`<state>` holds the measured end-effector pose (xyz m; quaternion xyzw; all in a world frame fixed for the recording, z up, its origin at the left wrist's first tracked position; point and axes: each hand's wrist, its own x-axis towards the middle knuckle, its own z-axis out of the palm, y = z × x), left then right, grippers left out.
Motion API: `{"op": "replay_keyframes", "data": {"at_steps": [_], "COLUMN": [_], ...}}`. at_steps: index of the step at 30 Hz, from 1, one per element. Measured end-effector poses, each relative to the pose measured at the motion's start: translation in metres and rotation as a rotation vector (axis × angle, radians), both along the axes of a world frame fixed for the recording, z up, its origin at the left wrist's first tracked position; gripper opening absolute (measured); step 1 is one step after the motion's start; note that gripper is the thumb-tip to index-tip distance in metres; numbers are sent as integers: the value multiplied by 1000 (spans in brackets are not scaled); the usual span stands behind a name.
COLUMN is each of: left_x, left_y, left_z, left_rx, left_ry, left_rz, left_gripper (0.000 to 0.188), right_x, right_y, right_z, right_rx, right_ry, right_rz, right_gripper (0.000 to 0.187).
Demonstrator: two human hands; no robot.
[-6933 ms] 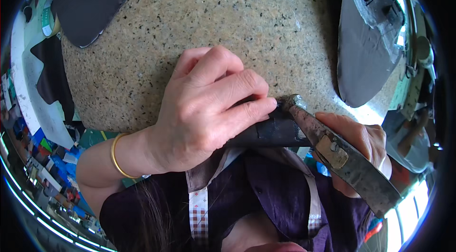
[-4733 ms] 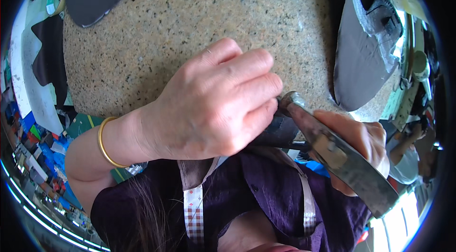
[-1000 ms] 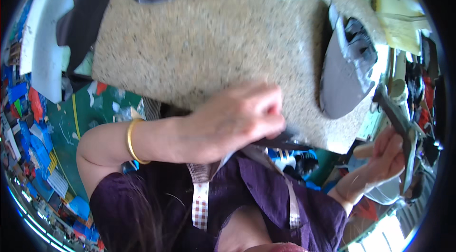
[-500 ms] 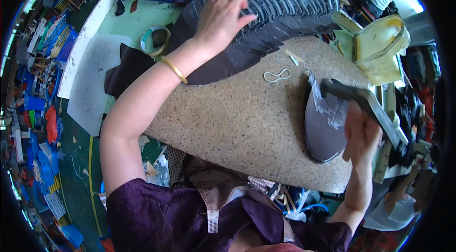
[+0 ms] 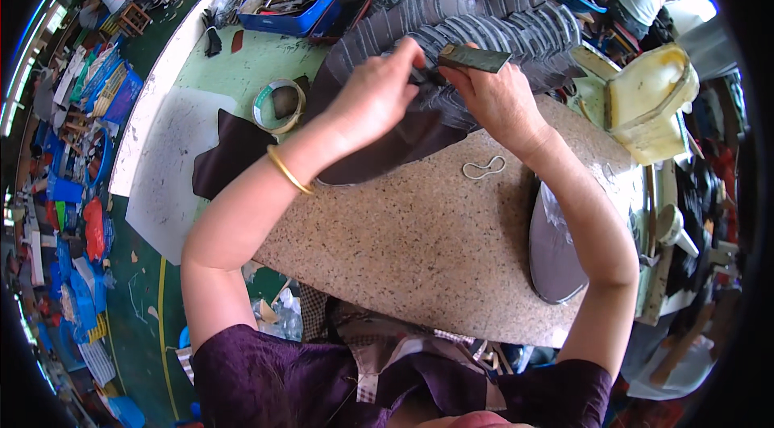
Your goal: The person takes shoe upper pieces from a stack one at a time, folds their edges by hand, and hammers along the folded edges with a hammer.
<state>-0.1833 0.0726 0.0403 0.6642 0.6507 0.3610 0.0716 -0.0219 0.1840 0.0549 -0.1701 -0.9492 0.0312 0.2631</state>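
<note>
Right hand (image 5: 501, 105): fingers closed around a hammer (image 5: 477, 59). Left hand (image 5: 377, 96): fingers curled; whether they pinch anything cannot be told. Both lie over overlapping dark pieces (image 5: 516, 33) along the far side of the speckled slab (image 5: 387, 234).

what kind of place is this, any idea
Probably a workshop, perhaps for shoes or leather goods: there's an overlapping row of dark cut pieces, a speckled stone slab, and a hammer in the right hand.
</note>
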Motion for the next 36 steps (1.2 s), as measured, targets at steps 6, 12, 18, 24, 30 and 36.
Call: {"op": "replay_keyframes", "data": {"at_steps": [6, 12, 18, 24, 30, 36], "left_x": [-34, -39, -63, -66, -44, 16], "left_y": [2, 1, -26, -37, -108, -179], "left_z": [11, 32, 55, 51, 110, 132], "left_rx": [-164, -317, -481, -142, 125, 263], "left_ry": [-275, -145, -149, 361, 435, 315], "left_rz": [-175, -218, -427, -279, -483, -652], "left_gripper": [52, 37, 24, 8, 10, 13], "right_x": [1, -3, 0, -15, -6, 32], "right_y": [1, -17, -10, -31, -30, -127], "right_z": [7, 0, -10, 10, 4, 54], "right_rx": [-51, -122, -107, -104, -196, -1188], "right_ry": [17, 46, -19, -104, -154, 14], "right_rz": [4, 103, 101, 44, -70, 97], "right_gripper": [24, 21, 17, 18, 19, 42]}}
